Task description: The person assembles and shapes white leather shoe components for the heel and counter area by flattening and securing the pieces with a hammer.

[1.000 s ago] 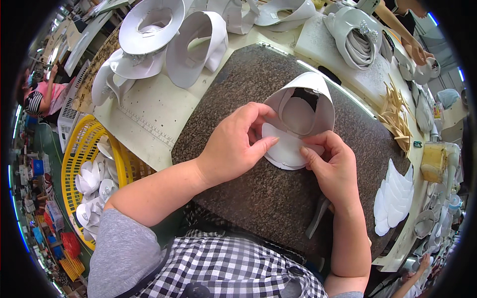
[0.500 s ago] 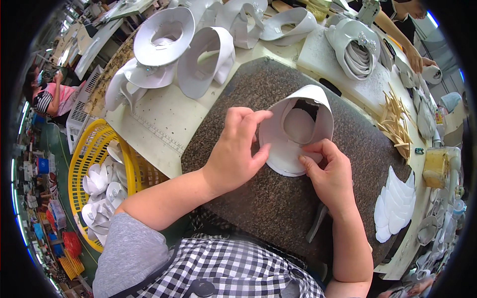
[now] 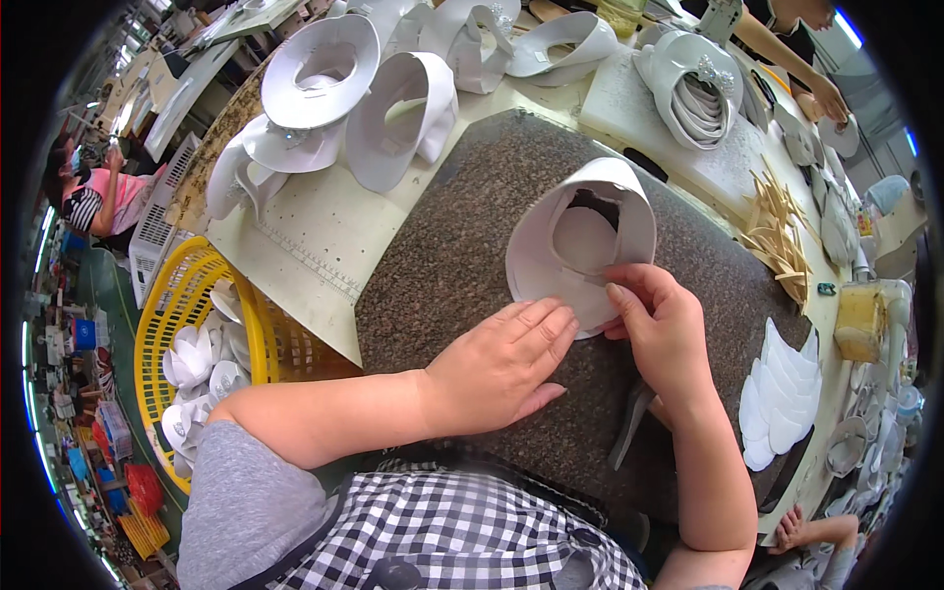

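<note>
A white shoe upper (image 3: 539, 232) with a round opening lies on the dark speckled stone slab (image 3: 433, 236). My right hand (image 3: 661, 320) pinches its near right edge between thumb and fingers. My left hand (image 3: 501, 369) lies flat, fingers stretched together, with its fingertips on the upper's near edge. A dark-handled tool (image 3: 630, 428) rests on the slab beside my right wrist; part of it is hidden, so its kind cannot be told. To the right lies a fan of white, pointed, overlapping pieces (image 3: 782, 393).
More white uppers (image 3: 401, 123) crowd the table's far side. A yellow basket (image 3: 258, 324) of white pieces stands at left. Tan strips (image 3: 777, 236) and a yellowish container (image 3: 858, 320) are at right. A co-worker's hand (image 3: 831, 98) is far right, another person's hand (image 3: 790, 531) lower right.
My left hand has moved down from beside the upper's left side and flattened onto its near edge. My right hand keeps its pinch. A person's hand has appeared at lower right.
</note>
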A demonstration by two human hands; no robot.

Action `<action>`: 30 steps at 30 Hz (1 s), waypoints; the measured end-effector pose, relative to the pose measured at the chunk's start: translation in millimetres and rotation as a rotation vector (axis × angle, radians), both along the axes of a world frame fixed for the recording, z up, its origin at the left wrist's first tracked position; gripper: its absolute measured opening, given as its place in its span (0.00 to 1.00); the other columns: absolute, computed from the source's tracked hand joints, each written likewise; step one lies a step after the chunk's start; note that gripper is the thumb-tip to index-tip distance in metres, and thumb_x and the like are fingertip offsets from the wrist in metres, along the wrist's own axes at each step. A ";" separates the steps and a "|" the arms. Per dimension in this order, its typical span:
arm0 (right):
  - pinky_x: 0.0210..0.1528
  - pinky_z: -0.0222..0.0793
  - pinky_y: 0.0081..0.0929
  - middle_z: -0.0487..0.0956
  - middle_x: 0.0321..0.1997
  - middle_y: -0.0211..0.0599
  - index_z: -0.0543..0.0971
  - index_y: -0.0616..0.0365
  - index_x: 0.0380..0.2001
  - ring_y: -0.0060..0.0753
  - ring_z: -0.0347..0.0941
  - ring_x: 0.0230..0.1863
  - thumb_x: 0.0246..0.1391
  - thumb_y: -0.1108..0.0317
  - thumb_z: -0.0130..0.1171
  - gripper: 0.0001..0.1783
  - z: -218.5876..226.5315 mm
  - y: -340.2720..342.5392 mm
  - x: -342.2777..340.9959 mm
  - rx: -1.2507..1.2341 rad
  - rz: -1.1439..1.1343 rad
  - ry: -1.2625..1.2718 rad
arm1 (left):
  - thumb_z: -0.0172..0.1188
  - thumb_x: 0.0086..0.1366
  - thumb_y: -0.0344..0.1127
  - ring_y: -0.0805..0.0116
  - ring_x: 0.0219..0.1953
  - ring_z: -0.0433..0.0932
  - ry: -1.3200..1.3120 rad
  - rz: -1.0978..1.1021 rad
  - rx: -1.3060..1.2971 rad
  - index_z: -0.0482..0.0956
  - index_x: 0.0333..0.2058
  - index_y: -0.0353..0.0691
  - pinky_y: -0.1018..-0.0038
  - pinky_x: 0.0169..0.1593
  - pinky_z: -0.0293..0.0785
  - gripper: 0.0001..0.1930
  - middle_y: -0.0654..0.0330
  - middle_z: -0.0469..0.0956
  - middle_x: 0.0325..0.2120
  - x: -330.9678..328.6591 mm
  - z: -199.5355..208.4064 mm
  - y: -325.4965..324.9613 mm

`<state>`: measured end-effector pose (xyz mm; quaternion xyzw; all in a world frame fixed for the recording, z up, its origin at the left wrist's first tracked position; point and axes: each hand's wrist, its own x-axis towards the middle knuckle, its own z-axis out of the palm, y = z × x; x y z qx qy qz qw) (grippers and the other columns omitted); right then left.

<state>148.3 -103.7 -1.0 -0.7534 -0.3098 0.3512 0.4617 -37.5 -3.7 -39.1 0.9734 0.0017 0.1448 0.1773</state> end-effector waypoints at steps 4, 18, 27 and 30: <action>0.37 0.78 0.23 0.83 0.37 0.39 0.80 0.64 0.45 0.25 0.81 0.32 0.65 0.78 0.51 0.10 -2.1 -20.6 10.8 0.224 -0.118 -0.394 | 0.64 0.59 0.47 0.56 0.58 0.67 -0.044 0.069 0.100 0.71 0.58 0.35 0.59 0.58 0.67 0.32 0.52 0.69 0.54 10.3 1.0 -2.2; 0.36 0.73 0.27 0.81 0.33 0.34 0.76 0.61 0.42 0.25 0.78 0.33 0.58 0.73 0.62 0.09 -10.8 -14.4 21.0 0.086 -0.003 -0.207 | 0.66 0.62 0.28 0.60 0.58 0.69 -0.242 0.491 -0.744 0.62 0.62 0.36 0.64 0.61 0.70 0.32 0.54 0.68 0.52 -24.1 9.7 3.2; 0.35 0.75 0.26 0.82 0.34 0.37 0.76 0.60 0.43 0.26 0.80 0.34 0.61 0.72 0.60 0.09 5.1 -40.8 -42.6 0.181 0.046 0.084 | 0.61 0.69 0.32 0.73 0.44 0.76 -0.617 0.329 -1.321 0.72 0.49 0.34 0.73 0.46 0.76 0.14 0.62 0.76 0.40 28.2 54.3 -3.5; 0.34 0.74 0.26 0.81 0.32 0.38 0.79 0.58 0.38 0.30 0.80 0.32 0.58 0.69 0.64 0.07 25.7 -70.8 -48.2 0.118 0.356 -0.314 | 0.63 0.65 0.29 0.68 0.36 0.79 -0.278 0.358 -0.801 0.76 0.42 0.35 0.70 0.40 0.76 0.09 0.60 0.76 0.33 27.5 95.9 31.2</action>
